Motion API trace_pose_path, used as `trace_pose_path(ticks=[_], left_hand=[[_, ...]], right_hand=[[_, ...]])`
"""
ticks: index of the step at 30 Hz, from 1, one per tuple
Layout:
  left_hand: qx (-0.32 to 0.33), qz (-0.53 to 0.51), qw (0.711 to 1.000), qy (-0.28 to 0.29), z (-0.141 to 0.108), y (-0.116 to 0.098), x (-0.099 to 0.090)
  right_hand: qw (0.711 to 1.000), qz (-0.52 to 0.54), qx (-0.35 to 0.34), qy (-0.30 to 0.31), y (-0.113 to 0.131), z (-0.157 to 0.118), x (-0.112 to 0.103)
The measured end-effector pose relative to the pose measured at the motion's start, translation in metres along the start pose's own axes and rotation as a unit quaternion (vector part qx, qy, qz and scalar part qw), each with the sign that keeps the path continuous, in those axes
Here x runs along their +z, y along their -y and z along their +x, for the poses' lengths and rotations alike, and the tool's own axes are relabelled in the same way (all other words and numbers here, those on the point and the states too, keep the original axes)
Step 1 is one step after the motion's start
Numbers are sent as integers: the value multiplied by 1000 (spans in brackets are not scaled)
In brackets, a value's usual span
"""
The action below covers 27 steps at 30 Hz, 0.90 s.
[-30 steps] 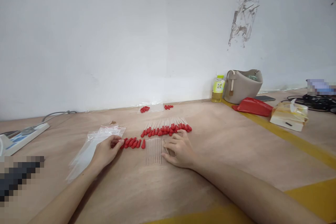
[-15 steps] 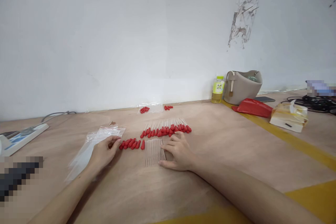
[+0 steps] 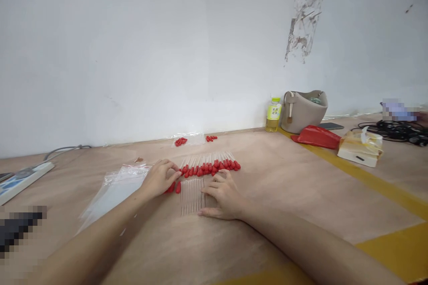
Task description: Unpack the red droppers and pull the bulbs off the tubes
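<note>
My left hand (image 3: 161,179) reaches over the loose red rubber bulbs (image 3: 178,187), hiding most of them. Its bent fingertips and thumb come together at the left end of a row of glass droppers with red bulbs (image 3: 207,168); whatever is between them is hidden. Thin clear glass tubes (image 3: 191,197) lie side by side in front of that row. My right hand (image 3: 223,197) rests at their right edge, thumb apart from its curved fingers, which touch or nearly touch the outermost tube.
Clear zip bags (image 3: 115,193) lie on the left by a power strip (image 3: 25,182). More red bulbs (image 3: 181,141) sit near the wall on a plastic bag. At right are a drink bottle (image 3: 273,116), grey bag (image 3: 304,113), red pouch (image 3: 316,137), tissue pack (image 3: 359,149) and black cables (image 3: 394,131).
My left hand has moved right, from the left end of the loose bulbs to the dropper row's left end, covering most loose bulbs. My right hand stays by the tubes; the view has shifted slightly.
</note>
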<state>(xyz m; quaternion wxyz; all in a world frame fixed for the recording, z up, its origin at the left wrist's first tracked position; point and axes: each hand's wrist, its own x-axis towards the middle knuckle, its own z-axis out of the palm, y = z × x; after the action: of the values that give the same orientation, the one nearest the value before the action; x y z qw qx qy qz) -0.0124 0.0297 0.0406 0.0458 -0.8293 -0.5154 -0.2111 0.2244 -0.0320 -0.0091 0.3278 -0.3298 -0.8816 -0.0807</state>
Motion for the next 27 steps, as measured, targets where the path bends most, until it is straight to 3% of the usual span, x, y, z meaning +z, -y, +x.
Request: trace_pose_path(ticks=[7, 12, 16, 21, 24, 27], left_hand=[[-70, 81, 994, 8, 29, -8, 25], [-118, 75, 990, -4, 29, -20, 23], [-129, 40, 990, -45, 21, -24, 15], [-76, -30, 994, -78, -18, -19, 5], [2, -56, 996, -67, -45, -20, 4], [101, -66, 990, -79, -60, -24, 7]], right_hand=[[1000, 7, 2, 0, -2, -1, 3], [1000, 25, 2, -5, -5, -1, 4], [999, 38, 17, -22, -3, -1, 2], [992, 48, 96, -72, -1, 1, -3], [983, 43, 144, -109, -2, 1, -2], [982, 22, 141, -126, -4, 1, -2]])
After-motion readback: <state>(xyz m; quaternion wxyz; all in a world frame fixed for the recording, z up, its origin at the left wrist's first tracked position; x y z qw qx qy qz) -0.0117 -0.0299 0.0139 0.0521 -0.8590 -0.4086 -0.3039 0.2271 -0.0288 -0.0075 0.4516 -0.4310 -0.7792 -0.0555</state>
